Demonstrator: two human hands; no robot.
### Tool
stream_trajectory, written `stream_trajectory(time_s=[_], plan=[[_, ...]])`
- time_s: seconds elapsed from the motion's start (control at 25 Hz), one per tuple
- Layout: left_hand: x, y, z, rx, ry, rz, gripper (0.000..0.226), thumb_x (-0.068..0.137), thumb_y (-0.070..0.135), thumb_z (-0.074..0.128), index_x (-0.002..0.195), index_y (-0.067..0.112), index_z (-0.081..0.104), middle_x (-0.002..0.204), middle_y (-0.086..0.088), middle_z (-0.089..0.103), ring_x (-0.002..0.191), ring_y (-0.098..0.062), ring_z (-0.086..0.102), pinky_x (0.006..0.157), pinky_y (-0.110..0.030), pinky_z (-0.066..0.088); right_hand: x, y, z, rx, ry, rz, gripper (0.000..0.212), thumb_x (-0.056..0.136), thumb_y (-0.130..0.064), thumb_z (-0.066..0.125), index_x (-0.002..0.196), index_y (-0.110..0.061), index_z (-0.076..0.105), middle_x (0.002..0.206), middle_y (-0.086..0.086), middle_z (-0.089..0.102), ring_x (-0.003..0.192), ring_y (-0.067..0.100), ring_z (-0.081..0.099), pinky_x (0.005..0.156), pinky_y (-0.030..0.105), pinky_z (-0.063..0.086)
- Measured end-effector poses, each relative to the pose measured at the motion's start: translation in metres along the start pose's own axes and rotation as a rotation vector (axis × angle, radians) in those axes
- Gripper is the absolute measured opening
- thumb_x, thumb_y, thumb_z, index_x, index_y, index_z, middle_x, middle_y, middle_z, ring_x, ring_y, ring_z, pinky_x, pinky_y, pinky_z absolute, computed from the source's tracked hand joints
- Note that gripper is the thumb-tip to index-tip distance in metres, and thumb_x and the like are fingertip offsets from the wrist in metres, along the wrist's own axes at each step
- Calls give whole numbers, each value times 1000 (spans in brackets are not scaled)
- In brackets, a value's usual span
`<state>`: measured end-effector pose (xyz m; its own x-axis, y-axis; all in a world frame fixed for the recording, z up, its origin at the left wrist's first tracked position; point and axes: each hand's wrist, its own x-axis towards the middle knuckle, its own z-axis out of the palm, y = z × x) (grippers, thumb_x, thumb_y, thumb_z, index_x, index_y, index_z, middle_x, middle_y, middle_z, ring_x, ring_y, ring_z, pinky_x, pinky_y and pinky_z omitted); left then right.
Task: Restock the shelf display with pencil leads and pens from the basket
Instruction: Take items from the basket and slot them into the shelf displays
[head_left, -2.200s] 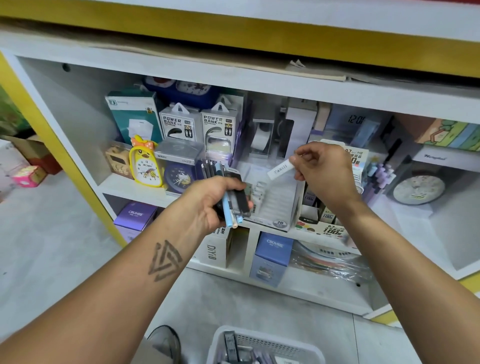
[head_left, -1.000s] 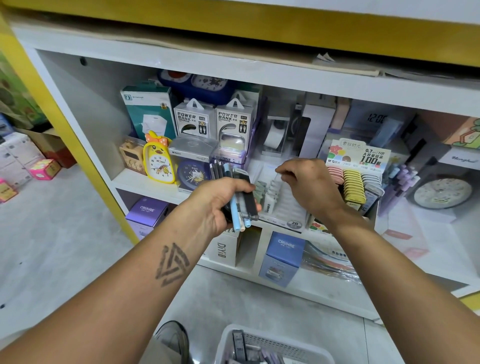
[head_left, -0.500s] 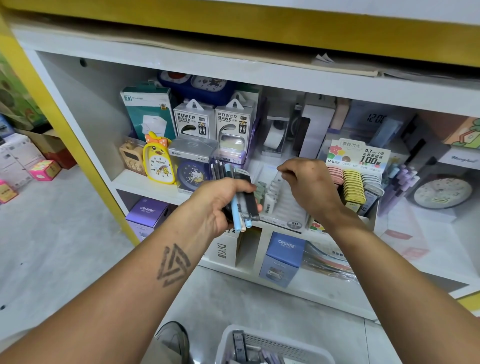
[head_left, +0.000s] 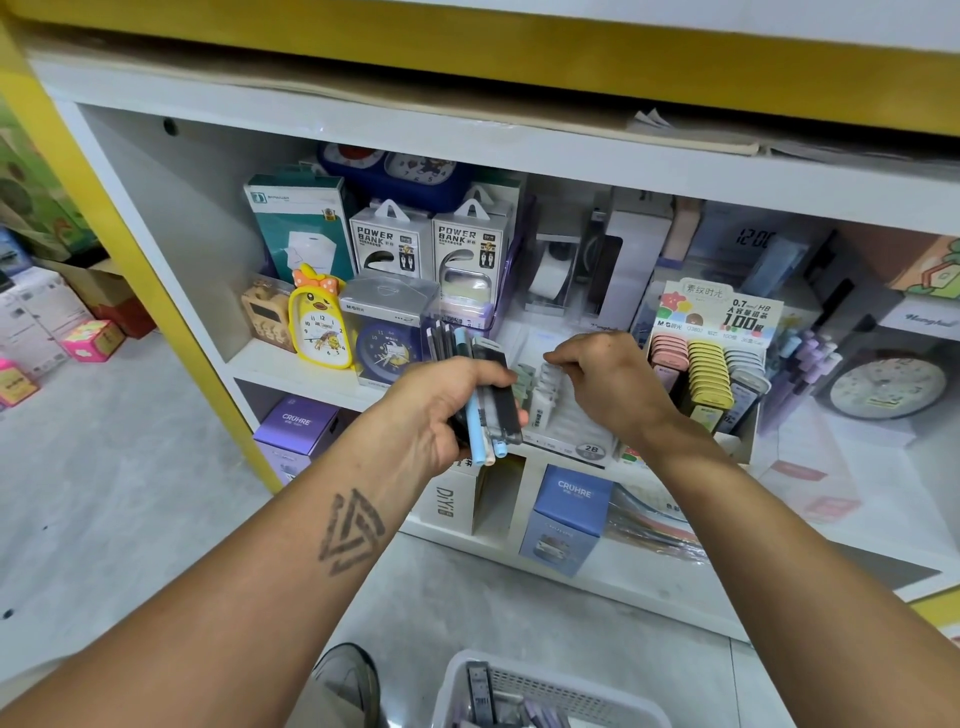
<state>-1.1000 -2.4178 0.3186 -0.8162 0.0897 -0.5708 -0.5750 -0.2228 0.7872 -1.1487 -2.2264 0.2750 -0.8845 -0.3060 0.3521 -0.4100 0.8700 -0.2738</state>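
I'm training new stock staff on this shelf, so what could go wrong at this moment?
1. The left hand grips a mixed bundle of pens and lead cases sticking out above and below the fist; one could slip out and fall to the floor.
2. The right hand works in the white lead display tray, and its fingertips are hidden, so a case may go in crooked.
3. The right forearm passes close to the coloured lead display and might nudge it.

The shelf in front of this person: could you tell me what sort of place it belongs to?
Most likely a stationery shop: boxed power banks, a pencil-lead display and packaged clocks crowd the shelf.
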Motion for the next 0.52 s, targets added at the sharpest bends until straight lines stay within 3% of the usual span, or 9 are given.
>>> stream_trajectory(time_s=[0.12, 0.2, 0.32, 0.4, 0.52], plan=[[-1, 0, 2, 0, -12, -12, 23, 84, 2, 69, 105, -3, 64, 70, -18, 70, 52, -26, 70, 43, -32, 54, 0, -4, -2, 27, -3, 56, 32, 93, 1, 55, 118, -8, 72, 118, 10, 72, 111, 27, 66, 101, 35, 49], [-1, 0, 3, 2, -21, -17, 20, 85, 3, 68, 103, -3, 64, 69, -17, 70, 52, -25, 69, 43, -33, 55, -2, -11, -4, 84, 33, 90, 30, 97, -16, 57, 124, -15, 69, 122, 6, 71, 111, 24, 65, 98, 35, 50], [-1, 0, 4, 0, -30, -13, 24, 85, 3, 68, 107, -3, 64, 78, -19, 69, 56, -26, 68, 44, -33, 55, -8, -22, -5, 103, -153, 82, 39, 95, -45, 56, 129, -27, 63, 129, -4, 64, 118, 21, 57, 97, 38, 47], [-2, -1, 5, -9, -39, -15, 26, 86, 3, 67, 111, -4, 63, 78, -19, 68, 56, -26, 68, 44, -32, 56, -10, -23, -2, 67, -246, 59, 43, 94, -40, 59, 135, -27, 57, 132, -7, 59, 123, 21, 51, 100, 35, 44], [-3, -2, 10, -19, -72, -27, 26, 87, 4, 67, 112, -2, 64, 77, -18, 67, 52, -24, 68, 45, -32, 57, -15, -19, -4, 85, -249, 50, 45, 95, -28, 63, 139, -23, 55, 132, -7, 59, 125, 20, 49, 100, 32, 41]])
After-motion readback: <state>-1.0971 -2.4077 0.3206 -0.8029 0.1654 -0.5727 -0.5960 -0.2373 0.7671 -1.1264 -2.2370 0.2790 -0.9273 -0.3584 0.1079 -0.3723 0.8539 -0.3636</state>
